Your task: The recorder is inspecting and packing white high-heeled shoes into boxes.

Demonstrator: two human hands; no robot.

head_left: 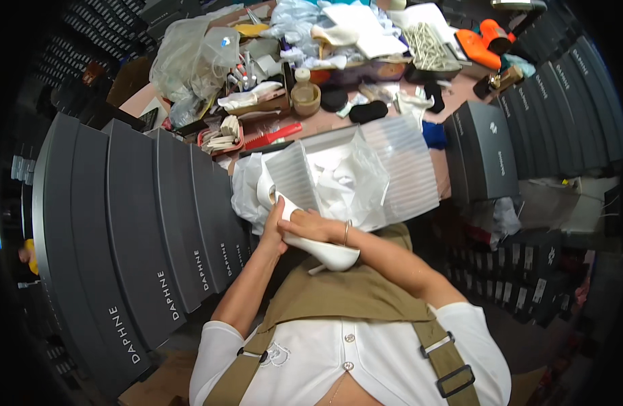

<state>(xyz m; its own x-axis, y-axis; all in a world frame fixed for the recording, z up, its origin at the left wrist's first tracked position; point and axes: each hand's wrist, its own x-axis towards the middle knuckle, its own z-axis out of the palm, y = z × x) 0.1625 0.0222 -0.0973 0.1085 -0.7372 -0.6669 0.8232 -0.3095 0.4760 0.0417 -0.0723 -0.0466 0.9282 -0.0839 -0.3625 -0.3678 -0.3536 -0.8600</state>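
At far left stands a row of dark shoe boxes [142, 223]. Just left of centre, the left hand [274, 233] cups a white high-heeled shoe [318, 249]; the right hand [315, 227] grips its top. The shoe looks mid-inspection or mid-wrapping; next comes a steady turn toward the open white box [399, 169], upper right.

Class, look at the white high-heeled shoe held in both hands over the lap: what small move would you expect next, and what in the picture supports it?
Probably lifting the white shoe forward into the open box. Both the left hand and the right hand grip it, and the box lined with white paper lies open just ahead of them.
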